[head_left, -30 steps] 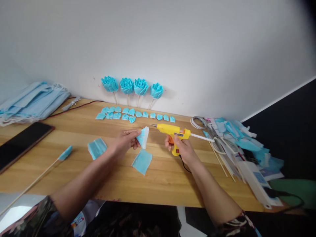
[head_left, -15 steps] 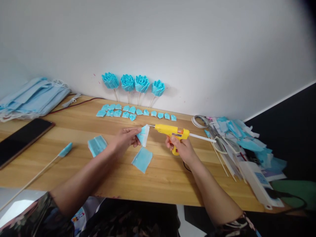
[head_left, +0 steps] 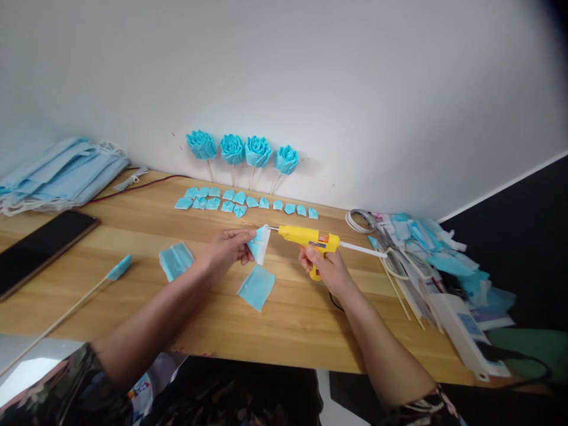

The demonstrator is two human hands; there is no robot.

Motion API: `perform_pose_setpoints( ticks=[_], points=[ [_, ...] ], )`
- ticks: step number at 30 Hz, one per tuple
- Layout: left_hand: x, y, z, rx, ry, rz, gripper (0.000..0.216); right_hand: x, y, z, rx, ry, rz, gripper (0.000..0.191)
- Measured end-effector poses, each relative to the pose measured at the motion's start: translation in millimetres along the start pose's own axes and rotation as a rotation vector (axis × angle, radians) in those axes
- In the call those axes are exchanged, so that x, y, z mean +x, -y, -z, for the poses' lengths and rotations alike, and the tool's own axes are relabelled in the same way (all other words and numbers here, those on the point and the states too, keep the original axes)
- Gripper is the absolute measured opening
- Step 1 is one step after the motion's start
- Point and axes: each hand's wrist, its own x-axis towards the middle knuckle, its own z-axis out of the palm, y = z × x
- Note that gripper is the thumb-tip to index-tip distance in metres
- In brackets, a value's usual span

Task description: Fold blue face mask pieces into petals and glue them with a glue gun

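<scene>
Between the fingers of my left hand (head_left: 231, 247) is a folded piece of blue mask fabric (head_left: 258, 244) with a white edge. My right hand (head_left: 325, 264) grips a yellow hot glue gun (head_left: 306, 236); a white glue stick (head_left: 361, 248) sticks out of its back. The nozzle is at the upper corner of the folded piece; I cannot tell whether they touch. Below lies a flat blue fabric square (head_left: 257, 288). More cut squares (head_left: 176, 261) rest beside my left forearm. Several folded blue petals (head_left: 213, 203) lie in rows behind my hands.
Several blue fabric flowers (head_left: 232, 149) on sticks lean at the wall. Left are stacked face masks (head_left: 66, 171), a phone (head_left: 44, 251) and a blue-tipped stick (head_left: 80, 302). Tape (head_left: 360, 220), scissors (head_left: 396, 262), fabric scraps (head_left: 426, 236) and a white power strip (head_left: 465, 334) crowd the right.
The view has shifted very slightly. My hands, the folded piece and the glue gun hold nearly the same position.
</scene>
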Motion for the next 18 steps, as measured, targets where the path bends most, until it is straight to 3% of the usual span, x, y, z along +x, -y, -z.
perform_pose_setpoints(
  ticks=[12, 18],
  points=[
    [1.1, 2.4, 1.5, -0.022, 0.016, -0.028, 0.032, 0.1, -5.5, 2.2, -0.049, -0.017, -0.001, 0.046],
    [0.8, 4.0, 2.1, -0.032, 0.025, -0.019, 0.030, -2.3, -3.0, 9.5, -0.242, -0.031, 0.044, 0.043]
  ],
)
